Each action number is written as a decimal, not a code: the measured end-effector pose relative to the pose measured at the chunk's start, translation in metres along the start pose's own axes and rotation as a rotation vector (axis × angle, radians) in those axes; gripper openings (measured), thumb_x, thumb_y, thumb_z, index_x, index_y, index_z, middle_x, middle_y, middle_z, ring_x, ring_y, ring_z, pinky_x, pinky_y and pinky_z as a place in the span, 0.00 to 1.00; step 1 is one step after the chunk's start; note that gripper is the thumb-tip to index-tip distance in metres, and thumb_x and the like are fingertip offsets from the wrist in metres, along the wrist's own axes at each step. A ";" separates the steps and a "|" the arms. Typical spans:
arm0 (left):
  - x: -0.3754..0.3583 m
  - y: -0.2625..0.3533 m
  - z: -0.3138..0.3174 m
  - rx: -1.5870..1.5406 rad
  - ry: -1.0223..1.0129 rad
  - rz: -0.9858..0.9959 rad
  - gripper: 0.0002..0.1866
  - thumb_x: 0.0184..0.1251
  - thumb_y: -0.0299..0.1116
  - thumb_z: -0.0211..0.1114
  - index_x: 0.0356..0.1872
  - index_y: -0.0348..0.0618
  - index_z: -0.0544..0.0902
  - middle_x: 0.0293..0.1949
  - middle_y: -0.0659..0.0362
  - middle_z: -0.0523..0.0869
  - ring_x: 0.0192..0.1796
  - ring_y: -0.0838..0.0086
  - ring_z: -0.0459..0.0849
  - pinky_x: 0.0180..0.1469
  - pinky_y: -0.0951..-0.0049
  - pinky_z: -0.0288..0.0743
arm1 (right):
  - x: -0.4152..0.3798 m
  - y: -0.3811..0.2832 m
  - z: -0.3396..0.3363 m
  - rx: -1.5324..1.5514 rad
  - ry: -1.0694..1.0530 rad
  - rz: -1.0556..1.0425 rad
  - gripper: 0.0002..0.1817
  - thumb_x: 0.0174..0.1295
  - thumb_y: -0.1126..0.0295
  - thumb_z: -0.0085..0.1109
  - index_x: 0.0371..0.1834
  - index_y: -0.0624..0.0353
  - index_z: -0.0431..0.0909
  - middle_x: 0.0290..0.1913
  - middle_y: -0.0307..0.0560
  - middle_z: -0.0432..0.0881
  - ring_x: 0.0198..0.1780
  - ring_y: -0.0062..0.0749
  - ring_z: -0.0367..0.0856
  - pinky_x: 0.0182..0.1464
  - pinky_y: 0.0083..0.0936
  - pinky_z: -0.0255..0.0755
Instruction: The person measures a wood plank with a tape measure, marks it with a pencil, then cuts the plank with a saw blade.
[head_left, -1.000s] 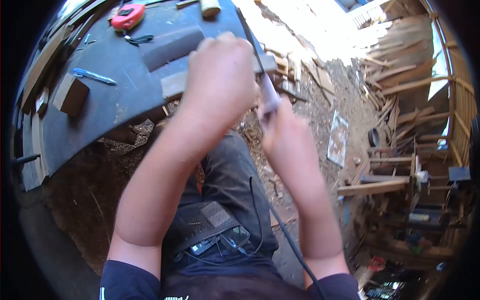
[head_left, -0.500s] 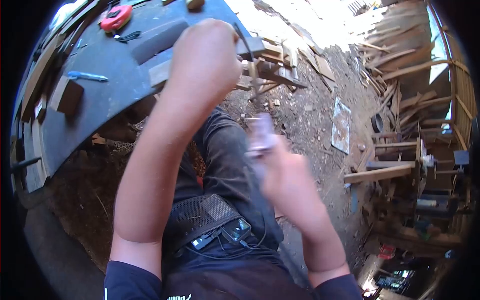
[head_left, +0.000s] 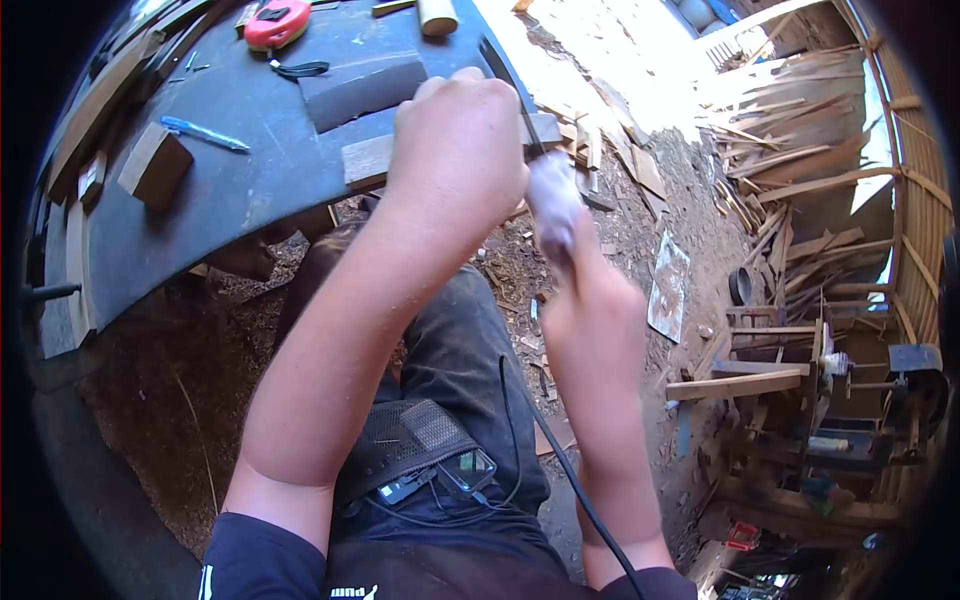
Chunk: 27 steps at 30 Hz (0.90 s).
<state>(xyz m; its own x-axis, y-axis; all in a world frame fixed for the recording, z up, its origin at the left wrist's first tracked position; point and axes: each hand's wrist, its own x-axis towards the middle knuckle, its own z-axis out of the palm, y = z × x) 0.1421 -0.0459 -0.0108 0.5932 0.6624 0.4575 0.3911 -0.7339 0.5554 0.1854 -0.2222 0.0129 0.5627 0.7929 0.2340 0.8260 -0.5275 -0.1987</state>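
Note:
My left hand point(head_left: 460, 150) is closed in a fist at the table's edge, its back towards me and its fingers hidden. A dark, thin, blade-like strip point(head_left: 508, 88) slants past its knuckles, apparently in its grip. Under the hand lies a pale wooden piece point(head_left: 368, 161), whose other end juts out to the right. My right hand point(head_left: 595, 310) is closed on a crumpled, whitish-purple cloth-like piece point(head_left: 555, 195), smeared by motion. This piece meets the lower end of the strip, close beside my left hand.
On the blue-grey table point(head_left: 250, 185) are a dark grey block point(head_left: 362, 90), a red tape measure point(head_left: 277, 24), a blue pen point(head_left: 205, 134) and a wooden block point(head_left: 155, 165). A black cable point(head_left: 570, 465) crosses my lap. Wood scraps point(head_left: 640, 165) litter the ground.
My right hand has moved up and forward, bringing the whitish-purple piece against the strip near my left hand. The view has shifted, so the table sits further right. My left hand stays at the wooden piece.

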 end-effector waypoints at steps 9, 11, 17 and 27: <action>-0.001 0.007 -0.009 -0.009 -0.067 -0.060 0.08 0.56 0.23 0.69 0.38 0.37 0.90 0.43 0.46 0.87 0.49 0.51 0.86 0.57 0.55 0.80 | -0.043 0.009 -0.010 0.067 0.011 -0.039 0.27 0.68 0.79 0.56 0.72 0.65 0.73 0.32 0.65 0.85 0.33 0.62 0.87 0.36 0.52 0.76; -0.001 0.007 -0.010 -0.022 -0.074 -0.081 0.09 0.56 0.24 0.69 0.38 0.37 0.91 0.43 0.46 0.87 0.49 0.50 0.86 0.57 0.54 0.80 | -0.037 0.013 -0.008 0.082 0.012 -0.030 0.26 0.70 0.77 0.56 0.72 0.62 0.73 0.32 0.66 0.85 0.33 0.64 0.86 0.35 0.53 0.75; 0.000 0.010 -0.010 -0.047 -0.067 -0.079 0.10 0.56 0.24 0.69 0.40 0.37 0.90 0.41 0.46 0.87 0.49 0.49 0.86 0.57 0.53 0.79 | 0.019 0.012 0.025 -0.060 -0.025 0.012 0.30 0.70 0.73 0.57 0.77 0.55 0.67 0.31 0.62 0.86 0.31 0.61 0.86 0.33 0.53 0.75; -0.001 0.009 -0.011 -0.010 -0.097 -0.096 0.08 0.54 0.26 0.70 0.36 0.38 0.88 0.43 0.49 0.85 0.51 0.52 0.84 0.56 0.53 0.79 | -0.036 0.012 -0.013 -0.041 -0.170 0.093 0.33 0.69 0.72 0.58 0.79 0.53 0.65 0.28 0.63 0.84 0.29 0.60 0.86 0.30 0.54 0.74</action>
<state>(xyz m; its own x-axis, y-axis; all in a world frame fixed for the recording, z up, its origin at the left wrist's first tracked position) 0.1374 -0.0515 0.0012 0.6192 0.7111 0.3329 0.4426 -0.6664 0.6000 0.1754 -0.2611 0.0147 0.6255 0.7785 0.0517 0.7735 -0.6099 -0.1725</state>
